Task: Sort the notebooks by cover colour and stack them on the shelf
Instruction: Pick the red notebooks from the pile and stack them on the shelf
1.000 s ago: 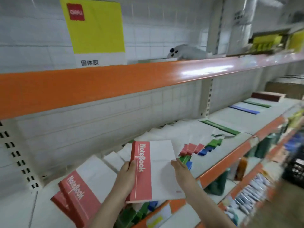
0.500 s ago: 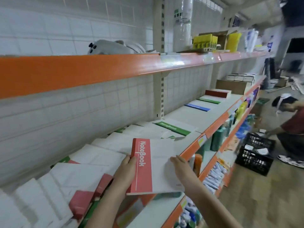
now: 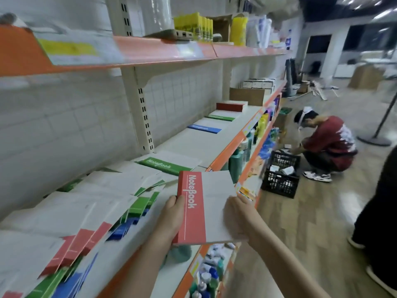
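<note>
Head view: my left hand (image 3: 171,214) curls round the red spine edge of the red notebook (image 3: 204,207), thumb on the cover, and my right hand (image 3: 236,216) pinches its white right edge. I hold it just off the front edge of the shelf (image 3: 217,147), above a loose heap of notebooks (image 3: 103,203). Further along the shelf lie a green notebook (image 3: 167,163), then blue (image 3: 205,127), green (image 3: 221,117) and red stacks (image 3: 231,106) towards its far end.

Red, green and blue on white covers

The held notebook (image 3: 202,208) is white with a red spine band lettered white; at eleven o'clock a green-banded notebook (image 3: 166,163); further along, blue-banded (image 3: 205,127), green-banded (image 3: 221,117) and red (image 3: 231,106) stacks; shelf edge (image 3: 225,155) orange.
</note>
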